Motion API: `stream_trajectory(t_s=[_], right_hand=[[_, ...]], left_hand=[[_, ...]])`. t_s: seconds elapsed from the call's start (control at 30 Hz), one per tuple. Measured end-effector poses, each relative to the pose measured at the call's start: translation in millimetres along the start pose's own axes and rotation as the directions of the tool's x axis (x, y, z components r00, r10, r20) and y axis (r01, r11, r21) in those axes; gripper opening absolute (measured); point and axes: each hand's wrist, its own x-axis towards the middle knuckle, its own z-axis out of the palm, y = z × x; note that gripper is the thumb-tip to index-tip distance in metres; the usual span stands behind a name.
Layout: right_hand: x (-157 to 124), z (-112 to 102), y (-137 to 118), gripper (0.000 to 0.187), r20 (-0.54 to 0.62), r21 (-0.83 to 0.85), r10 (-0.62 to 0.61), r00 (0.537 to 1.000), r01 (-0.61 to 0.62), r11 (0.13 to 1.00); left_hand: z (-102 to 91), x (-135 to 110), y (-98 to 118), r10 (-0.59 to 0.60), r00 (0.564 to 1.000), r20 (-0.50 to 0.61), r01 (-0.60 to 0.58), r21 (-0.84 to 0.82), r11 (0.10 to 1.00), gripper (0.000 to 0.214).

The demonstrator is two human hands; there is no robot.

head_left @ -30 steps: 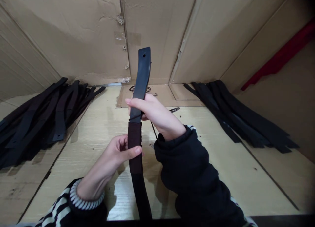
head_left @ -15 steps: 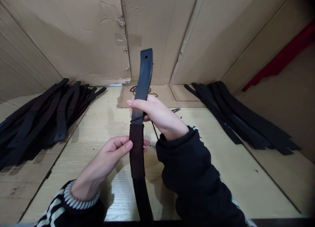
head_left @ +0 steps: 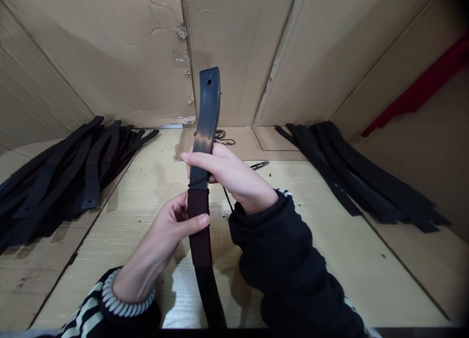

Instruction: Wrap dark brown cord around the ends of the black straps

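Note:
A long curved black strip [head_left: 209, 108] with a small hole near its top end stands upright in front of me. Dark brown cord is wound tightly around its middle as a wrapped band [head_left: 200, 247]. My left hand [head_left: 176, 221] is closed on this band, thumb across its front and fingers behind. Higher up, my right hand [head_left: 223, 169] grips the bare strip just above the wrapping, its thumb over the front. A thin dark cord [head_left: 227, 199] runs from behind the strip toward my right sleeve. The strip's lower end leaves the bottom of the view.
Piles of similar strips lie at the left [head_left: 88, 167] and right [head_left: 351, 177] of the wooden table [head_left: 330, 279]. Loose cord [head_left: 224, 137] and small dark snips [head_left: 260, 165] lie behind my hands. Cardboard walls [head_left: 234, 45] enclose the table; red material [head_left: 421, 89] hangs at right.
The strip and both hands have shifted slightly left. My left thumb has moved farther across the front of the wrapped band.

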Motion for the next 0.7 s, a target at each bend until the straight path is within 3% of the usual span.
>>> stream_trajectory(t_s=[0.13, 0.27, 0.37, 0.5, 0.57, 0.7], right_hand=[[-3, -1, -3, 0.029, 0.021, -0.007, 0.026, 0.999, -0.026, 1.0], [-3, -1, -4, 0.03, 0.047, -0.022, 0.032, 0.998, -0.031, 0.999], [-2, 0, -2, 0.028, 0.02, -0.034, 0.019, 1.0, -0.018, 0.999], [1, 2, 1, 0.027, -0.003, -0.088, 0.001, 1.0, -0.001, 0.996], [1, 3, 2, 0.028, 0.024, -0.082, 0.005, 1.0, -0.003, 0.997], [-1, 3, 0, 0.029, 0.061, -0.057, 0.025, 0.998, -0.021, 0.998]], left_hand=[[-15.0, -3, 7, 0.045, 0.983, 0.178, -0.066, 0.117, 0.991, 0.041], [-19.2, -4, 13, 0.002, 0.974, 0.228, -0.045, 0.184, 0.982, 0.03], [-12.2, 0, 10, 0.012, 0.986, 0.166, -0.037, 0.151, 0.988, 0.023], [-2.2, 4, -1, 0.072, 0.997, -0.033, -0.071, 0.013, 0.997, 0.029], [-2.5, 3, -5, 0.088, 0.995, -0.047, -0.088, 0.005, 0.996, 0.031], [-13.1, -1, 1, 0.063, 0.986, 0.157, -0.073, 0.063, 0.995, 0.038]])
